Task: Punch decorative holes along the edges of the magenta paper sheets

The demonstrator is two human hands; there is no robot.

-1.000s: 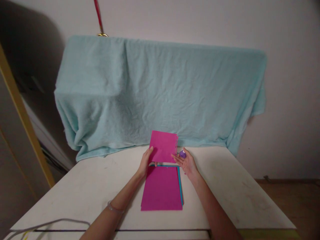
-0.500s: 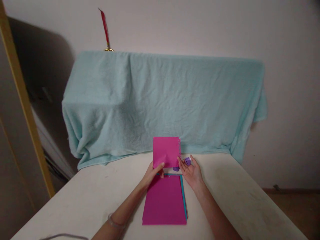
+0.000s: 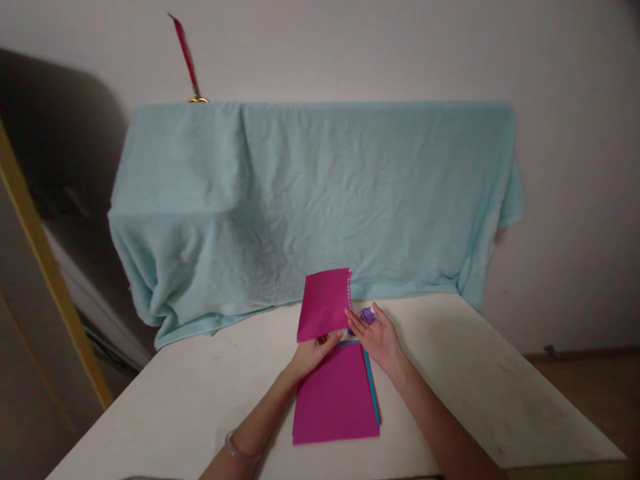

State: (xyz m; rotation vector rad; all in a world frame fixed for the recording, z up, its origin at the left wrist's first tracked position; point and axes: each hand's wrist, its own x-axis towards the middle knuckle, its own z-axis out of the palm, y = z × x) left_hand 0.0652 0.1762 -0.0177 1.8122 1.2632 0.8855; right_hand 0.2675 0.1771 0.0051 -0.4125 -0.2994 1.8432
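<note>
A pink paper sheet (image 3: 325, 303) is held up and tilted above the table, with a row of small holes down its right edge. My left hand (image 3: 313, 357) is at its lower edge, its thumb in front and some fingers hidden under or behind the paper. My right hand (image 3: 383, 340) is palm up, its fingertips at the sheet's perforated edge. A small purple object (image 3: 369, 315) with a whitish part sits between that hand's thumb and fingers; its kind is unclear. Below lies a stack of coloured paper (image 3: 337, 403), magenta on top with blue edges showing.
The white table (image 3: 465, 387) extends to both sides. A light blue towel (image 3: 375, 193) drapes over something at the back. A red ribbon with a gold ornament (image 3: 186, 57) shows above it. A yellowish upright edge (image 3: 45, 247) stands at the left.
The pink sheet has tilted, and its lower left corner has swung down. My left thumb has come off its face. The right hand keeps the purple object; the view has shifted slightly.
</note>
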